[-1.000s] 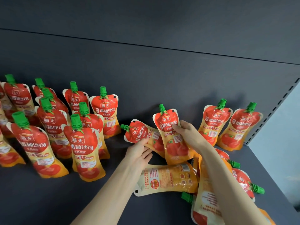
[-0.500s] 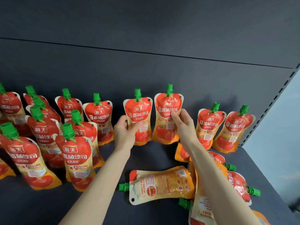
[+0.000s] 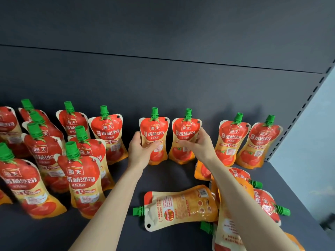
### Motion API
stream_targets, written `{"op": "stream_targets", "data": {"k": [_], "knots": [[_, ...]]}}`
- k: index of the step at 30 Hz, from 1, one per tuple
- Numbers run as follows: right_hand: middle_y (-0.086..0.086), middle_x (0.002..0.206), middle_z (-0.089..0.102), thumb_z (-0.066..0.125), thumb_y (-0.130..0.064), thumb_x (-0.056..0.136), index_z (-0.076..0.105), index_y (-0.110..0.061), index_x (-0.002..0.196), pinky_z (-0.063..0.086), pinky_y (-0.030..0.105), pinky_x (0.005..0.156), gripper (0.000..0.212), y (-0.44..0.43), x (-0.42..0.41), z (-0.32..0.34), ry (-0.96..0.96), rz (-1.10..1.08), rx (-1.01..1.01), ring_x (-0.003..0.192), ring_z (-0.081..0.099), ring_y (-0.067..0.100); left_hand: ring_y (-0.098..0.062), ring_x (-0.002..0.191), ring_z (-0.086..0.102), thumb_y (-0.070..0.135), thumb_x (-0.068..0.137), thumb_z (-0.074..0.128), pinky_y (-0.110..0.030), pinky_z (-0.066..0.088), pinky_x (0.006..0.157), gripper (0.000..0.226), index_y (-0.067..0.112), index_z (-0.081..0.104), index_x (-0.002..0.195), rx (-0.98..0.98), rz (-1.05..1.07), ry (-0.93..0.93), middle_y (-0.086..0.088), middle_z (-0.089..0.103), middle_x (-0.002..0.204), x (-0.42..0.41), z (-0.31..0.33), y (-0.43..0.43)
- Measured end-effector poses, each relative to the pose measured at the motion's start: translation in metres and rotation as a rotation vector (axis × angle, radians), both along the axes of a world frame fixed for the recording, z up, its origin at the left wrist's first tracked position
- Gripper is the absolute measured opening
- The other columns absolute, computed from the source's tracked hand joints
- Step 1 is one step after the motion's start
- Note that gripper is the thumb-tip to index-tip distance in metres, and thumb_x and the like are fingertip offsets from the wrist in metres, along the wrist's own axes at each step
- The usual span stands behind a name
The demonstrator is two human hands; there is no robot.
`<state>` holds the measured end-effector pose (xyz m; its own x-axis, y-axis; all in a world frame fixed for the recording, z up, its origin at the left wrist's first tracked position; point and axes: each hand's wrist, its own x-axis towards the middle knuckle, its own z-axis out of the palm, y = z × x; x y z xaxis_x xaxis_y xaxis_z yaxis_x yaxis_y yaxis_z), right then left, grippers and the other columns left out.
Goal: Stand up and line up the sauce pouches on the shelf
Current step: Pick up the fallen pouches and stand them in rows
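**Glossy film, soft-bellied: two pouches held at the waist**

Red-and-orange laminated film, shiny and slick by the look of it, with a hard green cap [image 3: 154, 112] on each spout. The left hand [image 3: 143, 151] has its fingers curled round the narrow waist of the left pouch [image 3: 154, 131], thumb across the front. The right hand [image 3: 199, 144] pinches the right pouch [image 3: 184, 131] much the same way, thumb in front, fingers behind its edge.

Both pouches are upright, side by side, at the back of the dark matte shelf [image 3: 163, 178], between the standing rows [image 3: 79, 178] on the left and an upright pair [image 3: 233, 140] on the right.

I'd guess they are light but sloshy: the body gives, and the wide folded foot carries them. The waist looks the natural hold; squeezing higher would likely buckle the film. Nearer me, a face-down pouch [image 3: 181, 205] lies flat.
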<state>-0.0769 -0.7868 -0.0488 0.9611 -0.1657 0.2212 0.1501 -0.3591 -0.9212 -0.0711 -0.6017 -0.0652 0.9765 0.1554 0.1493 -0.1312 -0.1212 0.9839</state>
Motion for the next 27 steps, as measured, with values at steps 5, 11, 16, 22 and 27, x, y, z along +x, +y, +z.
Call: {"op": "stream_targets", "data": {"k": [5,11,16,22,27], "knots": [[0.004,0.116,0.064,0.076,-0.02,0.075,0.051,-0.011,0.126,0.052,0.031,0.086,0.057,-0.008,-0.005,-0.001,0.0,-0.026,-0.037,0.104,0.062,0.018,-0.011,0.1,0.058,0.018,0.082,0.07,-0.025,0.05,0.079,0.034,0.02,0.053,0.11,0.019,-0.05,-0.003,0.003,0.062,0.11,0.0,0.0,0.004],[-0.002,0.112,0.063,0.076,-0.021,0.075,0.05,-0.012,0.126,0.047,0.012,0.074,0.058,-0.002,-0.008,-0.002,-0.029,-0.045,-0.037,0.099,0.06,0.011,-0.011,0.103,0.057,0.013,0.082,0.069,-0.023,0.046,0.078,0.039,0.021,0.051,0.117,-0.007,-0.157,0.04,0.003,0.061,0.114,0.001,0.005,0.009],[-0.003,0.112,0.061,0.076,-0.021,0.075,0.049,-0.013,0.126,0.046,0.01,0.069,0.059,-0.002,-0.009,0.0,-0.009,-0.037,-0.031,0.097,0.058,0.008,-0.016,0.112,0.056,0.016,0.082,0.069,-0.033,0.048,0.089,0.047,0.017,0.049,0.124,0.003,-0.144,0.072,-0.001,0.06,0.121,0.004,0.004,0.008],[0.0,0.117,0.061,0.08,-0.022,0.072,0.047,-0.014,0.126,0.05,0.022,0.081,0.064,-0.003,-0.009,0.002,0.004,-0.049,-0.034,0.104,0.06,0.013,-0.015,0.113,0.055,0.015,0.079,0.073,-0.03,0.047,0.088,0.052,0.018,0.047,0.124,0.062,-0.131,0.074,-0.001,0.059,0.122,0.004,0.006,0.008],[0.002,0.116,0.059,0.076,-0.017,0.077,0.045,-0.012,0.121,0.051,0.022,0.078,0.054,-0.005,-0.019,0.01,-0.02,-0.061,-0.043,0.102,0.059,0.014,-0.015,0.115,0.052,0.017,0.078,0.074,-0.029,0.045,0.086,0.059,0.019,0.041,0.127,0.097,-0.084,0.044,0.0,0.056,0.125,-0.002,0.011,0.005]]}}
